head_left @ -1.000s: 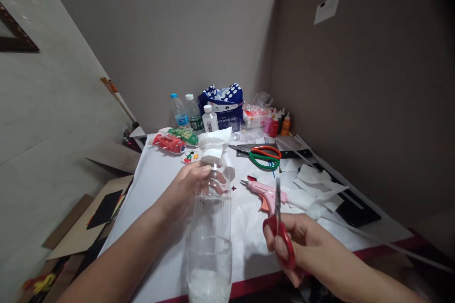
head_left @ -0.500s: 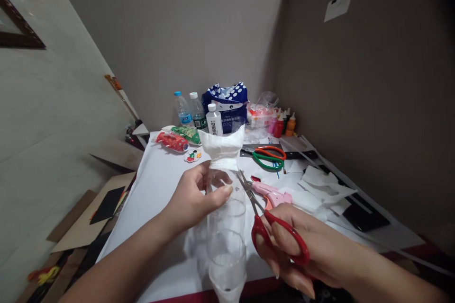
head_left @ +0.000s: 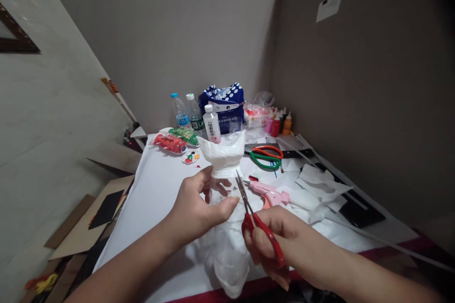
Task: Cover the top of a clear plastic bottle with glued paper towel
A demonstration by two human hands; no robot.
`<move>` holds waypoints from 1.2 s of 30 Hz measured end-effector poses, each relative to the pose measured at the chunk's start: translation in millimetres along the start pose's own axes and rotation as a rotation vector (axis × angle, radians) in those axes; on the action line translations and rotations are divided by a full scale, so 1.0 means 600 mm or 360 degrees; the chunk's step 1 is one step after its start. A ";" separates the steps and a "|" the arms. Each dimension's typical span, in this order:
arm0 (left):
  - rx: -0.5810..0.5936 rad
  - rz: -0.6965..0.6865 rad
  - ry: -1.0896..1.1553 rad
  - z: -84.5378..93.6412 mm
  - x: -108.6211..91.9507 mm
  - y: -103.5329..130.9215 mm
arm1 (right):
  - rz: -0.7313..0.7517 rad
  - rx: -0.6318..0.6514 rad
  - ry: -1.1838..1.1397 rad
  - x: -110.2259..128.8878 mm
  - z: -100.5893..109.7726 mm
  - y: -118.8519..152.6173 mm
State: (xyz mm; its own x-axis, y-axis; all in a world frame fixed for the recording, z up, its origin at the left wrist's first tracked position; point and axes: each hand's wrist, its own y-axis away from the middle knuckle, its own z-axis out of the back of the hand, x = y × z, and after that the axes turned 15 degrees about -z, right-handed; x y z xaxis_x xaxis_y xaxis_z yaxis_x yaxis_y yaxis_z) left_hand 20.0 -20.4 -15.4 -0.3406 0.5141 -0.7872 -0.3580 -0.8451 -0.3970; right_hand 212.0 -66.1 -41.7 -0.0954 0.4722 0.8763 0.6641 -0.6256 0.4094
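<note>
My left hand [head_left: 202, 201] is closed around the upper part of a clear plastic bottle [head_left: 231, 265], its thumb in front. The bottle's neck end points down toward me and looks blurred. White tissue-like wrapping [head_left: 223, 156] covers the far end and flares out at the top. In my right hand [head_left: 295, 239] are the red-handled scissors [head_left: 272, 236], with fingers through the loops. Their narrow blades lie nearly together, tips right by the lower edge of the wrapping. Whether the tips touch it, I cannot tell.
A pink glue gun [head_left: 270, 194], green-and-orange-handled scissors [head_left: 266, 157] and torn white paper [head_left: 323, 184] lie to the right. Behind stand bottles [head_left: 212, 125], a blue bag [head_left: 227, 104] and paint bottles [head_left: 275, 125]. Red and green packets [head_left: 170, 143] lie at left.
The scissor blades have come closer together, and my right hand has moved left. The bottle's lower end has shifted slightly and the wrapping sits a little lower in view.
</note>
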 end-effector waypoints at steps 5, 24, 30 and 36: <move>0.0036 -0.0101 -0.0082 0.001 0.002 0.002 | 0.0047 -0.0119 -0.0024 0.003 -0.016 0.000; 0.0000 0.0014 0.0432 0.005 -0.006 -0.004 | 0.0078 -0.0079 -0.0147 -0.013 -0.032 -0.005; 0.0035 0.0176 0.0852 0.017 -0.009 -0.003 | 0.0047 0.0014 -0.0071 -0.014 -0.026 -0.002; -0.0011 0.0280 0.0892 0.029 -0.012 -0.003 | 0.0027 -0.0062 -0.0050 0.001 -0.036 -0.002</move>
State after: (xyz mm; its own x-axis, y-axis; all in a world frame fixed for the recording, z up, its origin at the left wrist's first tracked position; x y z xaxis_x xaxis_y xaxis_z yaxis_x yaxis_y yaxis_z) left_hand 8.0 -20.3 -0.7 0.1181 0.2114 -0.9702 -0.3312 -0.9127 -0.2392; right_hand 195.0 -78.5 -36.4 -0.0603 0.4802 0.8751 0.6362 -0.6570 0.4044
